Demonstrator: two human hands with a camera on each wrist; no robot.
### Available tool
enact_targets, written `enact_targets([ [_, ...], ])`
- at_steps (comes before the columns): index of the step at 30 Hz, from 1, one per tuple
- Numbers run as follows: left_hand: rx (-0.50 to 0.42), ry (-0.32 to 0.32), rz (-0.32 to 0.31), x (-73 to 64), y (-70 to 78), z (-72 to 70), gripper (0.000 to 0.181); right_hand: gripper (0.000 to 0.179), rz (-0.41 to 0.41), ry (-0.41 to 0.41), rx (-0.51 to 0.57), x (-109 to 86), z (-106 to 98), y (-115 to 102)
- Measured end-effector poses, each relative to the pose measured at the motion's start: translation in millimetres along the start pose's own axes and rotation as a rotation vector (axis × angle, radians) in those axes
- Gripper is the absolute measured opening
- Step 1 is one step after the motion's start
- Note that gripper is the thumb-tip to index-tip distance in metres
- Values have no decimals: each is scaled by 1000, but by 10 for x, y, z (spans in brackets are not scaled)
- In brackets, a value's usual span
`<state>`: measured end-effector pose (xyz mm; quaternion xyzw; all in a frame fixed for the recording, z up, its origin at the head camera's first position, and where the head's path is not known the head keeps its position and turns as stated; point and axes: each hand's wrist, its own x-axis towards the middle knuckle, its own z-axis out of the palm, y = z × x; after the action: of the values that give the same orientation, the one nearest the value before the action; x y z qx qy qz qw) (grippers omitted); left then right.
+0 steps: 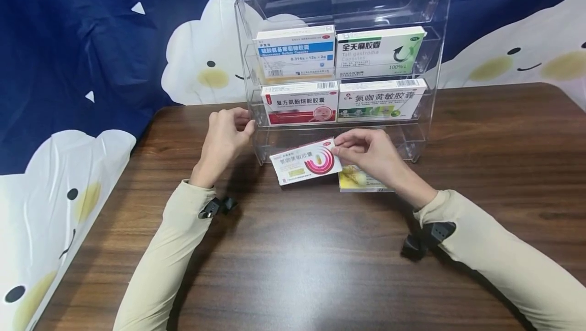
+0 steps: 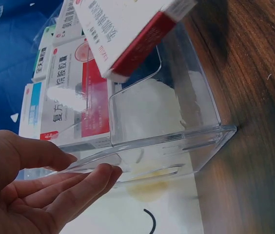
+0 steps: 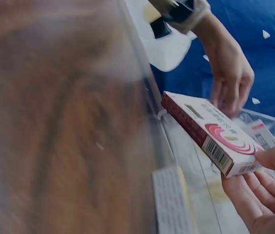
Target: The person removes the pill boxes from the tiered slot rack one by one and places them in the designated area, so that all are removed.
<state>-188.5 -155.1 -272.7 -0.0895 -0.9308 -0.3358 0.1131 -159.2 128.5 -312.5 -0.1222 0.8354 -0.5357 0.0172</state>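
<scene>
My right hand (image 1: 373, 153) pinches the right end of a white medicine box (image 1: 306, 162) with pink arcs, thumb on its front and fingers behind. The box tilts in front of the lowest tier of a clear display rack (image 1: 343, 13); its dark red side (image 2: 142, 46) shows in the left wrist view. My left hand (image 1: 226, 135) grips the rack's left side panel, thumb and fingers on either side of its edge. Partly hidden under my right hand, a yellow-and-white box (image 1: 359, 178) sits at the bottom right of the rack.
Above, the rack holds a blue-and-white box (image 1: 297, 54), a green-and-white box (image 1: 380, 52), a red-and-white box (image 1: 299, 104) and another white box with green (image 1: 381, 99). It stands on a wooden table (image 1: 293, 260) before a blue curtain (image 1: 91, 26) with white clouds.
</scene>
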Motion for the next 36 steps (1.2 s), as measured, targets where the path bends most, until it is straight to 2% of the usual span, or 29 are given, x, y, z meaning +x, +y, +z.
enact_targets([
  [5, -8, 5, 7, -3, -14, 2, 23, 19, 19, -24, -38, -70, 115, -3],
  [12, -21, 14, 26, -12, -11, 15, 23, 30, 131, -111, 68, -132, 177, -5],
  [17, -18, 20, 32, -19, -8, 7, 24, 34, 137, -127, 64, -143, 189, -12],
  [21, -6, 21, 30, -28, -18, 0, 24, 30, 137, -106, 60, -141, 186, -5],
  [27, -9, 24, 37, -37, -24, -1, 23, 23, 137, -25, 62, -137, 190, 9],
  [33, -11, 22, 28, -26, -13, 12, 23, 24, 151, -65, 98, -145, 213, 27],
  [36, -13, 16, 22, -20, -1, 17, 23, 23, 121, -63, 71, -151, 199, 30],
])
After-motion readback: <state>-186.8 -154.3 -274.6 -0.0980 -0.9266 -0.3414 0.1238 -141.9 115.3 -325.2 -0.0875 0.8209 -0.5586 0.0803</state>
